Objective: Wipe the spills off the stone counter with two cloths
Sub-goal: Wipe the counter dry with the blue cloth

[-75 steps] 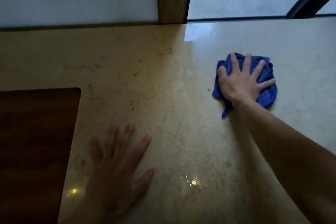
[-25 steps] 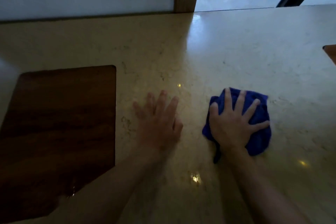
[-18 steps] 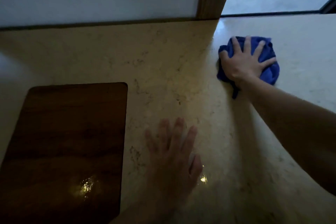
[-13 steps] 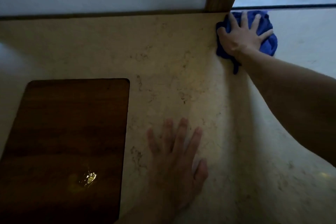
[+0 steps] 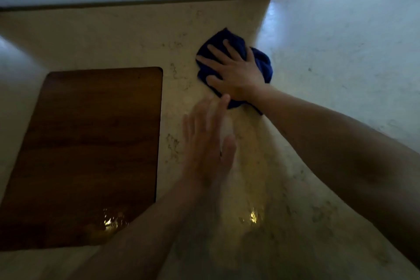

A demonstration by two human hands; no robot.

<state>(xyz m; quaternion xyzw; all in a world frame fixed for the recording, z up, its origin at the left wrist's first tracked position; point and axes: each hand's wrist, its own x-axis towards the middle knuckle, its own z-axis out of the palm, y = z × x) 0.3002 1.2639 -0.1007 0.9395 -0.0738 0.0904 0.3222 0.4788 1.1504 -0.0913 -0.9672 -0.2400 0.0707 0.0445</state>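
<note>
Spanning the frame, stone counter; dark wood board at left. Right hand, fingers spread flat, presses blue cloth upper centre. Left hand, fingers straight, holds nothing. Cloth looks soft, light, bunchable; best pressed from above.

Both forearms are bare right up to the near edge of the picture, with no sleeve, watch, ring or glove on them, and the left hand, with its fingers, is softened by blur while the right hand shows sharply, with short nails.
</note>
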